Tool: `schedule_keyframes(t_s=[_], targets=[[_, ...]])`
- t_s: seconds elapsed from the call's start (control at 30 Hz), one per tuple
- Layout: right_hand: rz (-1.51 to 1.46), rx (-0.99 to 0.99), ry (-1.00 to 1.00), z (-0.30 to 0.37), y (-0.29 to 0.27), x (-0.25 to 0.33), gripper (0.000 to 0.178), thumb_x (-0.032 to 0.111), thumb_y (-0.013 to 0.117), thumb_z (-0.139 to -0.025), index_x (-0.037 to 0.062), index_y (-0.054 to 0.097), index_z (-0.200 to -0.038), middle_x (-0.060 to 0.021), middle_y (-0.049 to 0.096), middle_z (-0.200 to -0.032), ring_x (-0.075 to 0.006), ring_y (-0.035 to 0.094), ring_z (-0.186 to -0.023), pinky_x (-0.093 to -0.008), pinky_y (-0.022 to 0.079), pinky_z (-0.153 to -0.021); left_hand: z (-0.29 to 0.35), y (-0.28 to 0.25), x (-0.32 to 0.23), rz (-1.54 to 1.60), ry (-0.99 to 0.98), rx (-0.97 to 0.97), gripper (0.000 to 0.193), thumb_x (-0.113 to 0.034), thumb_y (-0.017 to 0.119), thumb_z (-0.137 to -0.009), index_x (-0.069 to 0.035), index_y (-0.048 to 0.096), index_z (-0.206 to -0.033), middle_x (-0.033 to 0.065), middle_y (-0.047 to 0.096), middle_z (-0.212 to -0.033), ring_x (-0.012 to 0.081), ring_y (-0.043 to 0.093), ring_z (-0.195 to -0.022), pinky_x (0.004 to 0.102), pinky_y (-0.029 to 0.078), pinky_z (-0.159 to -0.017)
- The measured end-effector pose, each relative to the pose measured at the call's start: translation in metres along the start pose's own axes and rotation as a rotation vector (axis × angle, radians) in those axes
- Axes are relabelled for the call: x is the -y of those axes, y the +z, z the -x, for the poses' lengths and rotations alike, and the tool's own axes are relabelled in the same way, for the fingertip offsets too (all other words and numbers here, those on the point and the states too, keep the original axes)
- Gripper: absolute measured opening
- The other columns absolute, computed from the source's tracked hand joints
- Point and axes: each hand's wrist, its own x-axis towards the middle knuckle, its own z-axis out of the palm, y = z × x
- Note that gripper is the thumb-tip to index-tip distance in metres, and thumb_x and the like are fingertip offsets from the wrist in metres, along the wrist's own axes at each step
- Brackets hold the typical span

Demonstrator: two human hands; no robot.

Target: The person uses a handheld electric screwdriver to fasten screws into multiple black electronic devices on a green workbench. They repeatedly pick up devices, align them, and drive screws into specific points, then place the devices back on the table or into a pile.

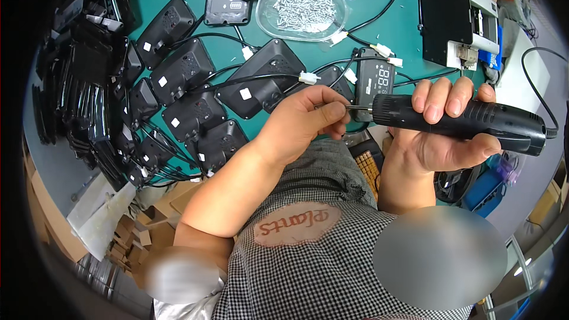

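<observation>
A black corded electric screwdriver (398,111) lies sideways in my right hand (435,148), its fingers wrapped over the body and the thumb along the lower side. The thin metal bit (360,107) points left to my left hand (311,117). Thumb and fingers of that hand are pinched at the bit's tip; whether a screw sits there is hidden. Just beyond the hands lies a black display unit (374,77) with digit segments on its face. A clear bowl (261,21) of small silver screws (303,6) stands farther back.
Several black housings (184,71) with cables and white connectors (309,77) spread across the green mat (216,35). Stacked black parts (80,77) crowd the left side. At the back right stands a black and silver machine (453,21). The screwdriver's cord (524,62) loops at right.
</observation>
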Motion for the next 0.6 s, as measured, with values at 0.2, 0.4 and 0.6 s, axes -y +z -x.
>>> schedule_keyframes(t_s=[0.2,0.4,0.6], targets=[[-0.030,0.032,0.025,0.008,-0.021,0.013,0.070,0.057,0.058,-0.083,0.0050,0.042,-0.127,-0.0097,0.055,-0.089,-0.0207,0.059,-0.068,-0.0331,0.049,-0.058,-0.008,0.013,0.016,-0.139,0.036,-0.070,0.011,-0.006,0.058,-0.088,0.001,0.060,-0.097,0.0078,0.062,-0.081,0.0133,0.056,-0.066,0.0253,0.047,-0.060],[-0.135,0.011,0.111,0.009,-0.030,0.028,0.072,0.058,0.059,-0.082,0.0052,0.042,-0.128,-0.0086,0.054,-0.089,-0.0201,0.057,-0.070,-0.0334,0.047,-0.063,-0.007,0.027,0.022,-0.085,-0.029,-0.091,0.010,-0.009,0.060,-0.087,0.001,0.063,-0.090,0.0076,0.063,-0.079,0.0093,0.054,-0.062,0.0204,0.043,-0.054],[-0.154,0.032,0.145,0.006,-0.022,0.020,0.073,0.059,0.058,-0.082,0.0037,0.044,-0.128,-0.0095,0.054,-0.089,-0.0210,0.057,-0.071,-0.0350,0.047,-0.063,0.011,0.036,0.013,-0.340,0.117,-0.261,0.018,-0.012,0.058,-0.089,-0.001,0.066,-0.102,-0.0029,0.057,-0.072,0.0022,0.043,-0.059,0.0168,0.035,-0.051]])
